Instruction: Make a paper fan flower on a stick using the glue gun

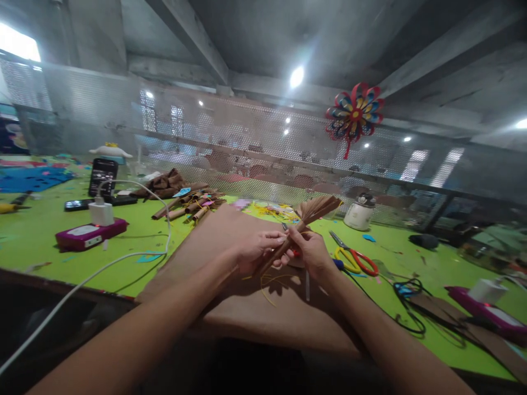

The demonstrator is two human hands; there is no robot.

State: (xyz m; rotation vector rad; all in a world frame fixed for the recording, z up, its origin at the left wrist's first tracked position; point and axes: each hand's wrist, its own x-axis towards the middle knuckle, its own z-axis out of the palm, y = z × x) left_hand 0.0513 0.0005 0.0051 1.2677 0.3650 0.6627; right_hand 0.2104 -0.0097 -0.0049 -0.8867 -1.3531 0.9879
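Observation:
My left hand and my right hand are both closed on a brown paper roll that fans out into a fringe at its far end. The roll slants up to the right, above a large brown paper sheet on the green table. My left fingers pinch the lower stem; my right fingers wrap the stem just above. Thin yellow strips lie on the sheet under my hands. A metal tip shows by my right fingers; I cannot make out what it belongs to.
Scissors with red and yellow handles lie right of my hands. Several brown paper rolls sit at the back left near a standing phone, a charger and white cable. A white pot stands behind. Black cables lie right. A paper flower hangs on the mesh.

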